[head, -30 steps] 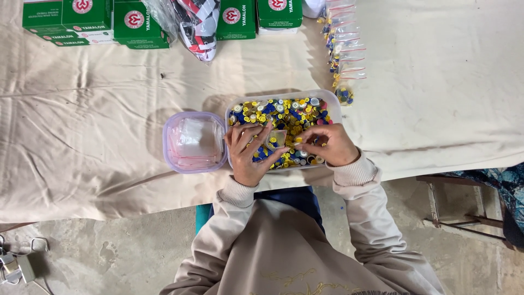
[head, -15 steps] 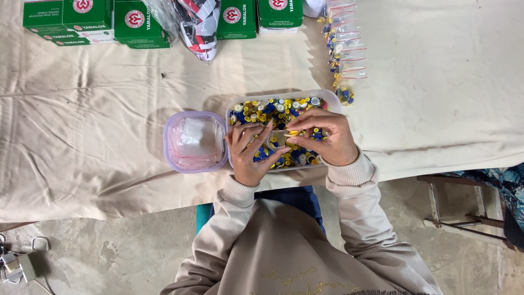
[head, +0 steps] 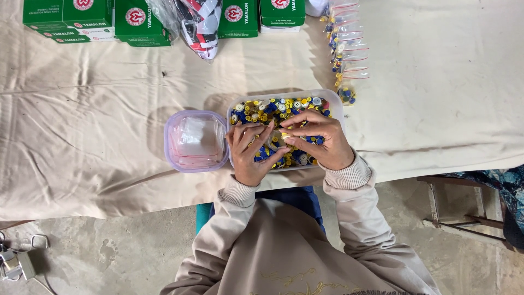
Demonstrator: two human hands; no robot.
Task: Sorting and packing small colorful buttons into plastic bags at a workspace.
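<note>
Over a tub of buttons, two hands are meeting at a small clear bag.

Nearest the camera, both cuffed sleeves are reaching onto the cloth-covered table (head: 82,153), and the left hand (head: 248,153) is lying over the white tray (head: 337,106) of yellow, blue and white buttons (head: 273,109), its fingers loosely spread and cradling a small clear bag (head: 277,140). The right hand (head: 319,139) is curling in beside it, thumb and forefinger pinching at the bag's mouth (whether a button is between them is too small to tell). Just left of the tray, touching it, a lilac-rimmed tub (head: 196,141) of clear bags is sitting. Farther off, filled bags (head: 346,57) are trailing away, and green boxes (head: 136,22) are lining the far edge.
</note>
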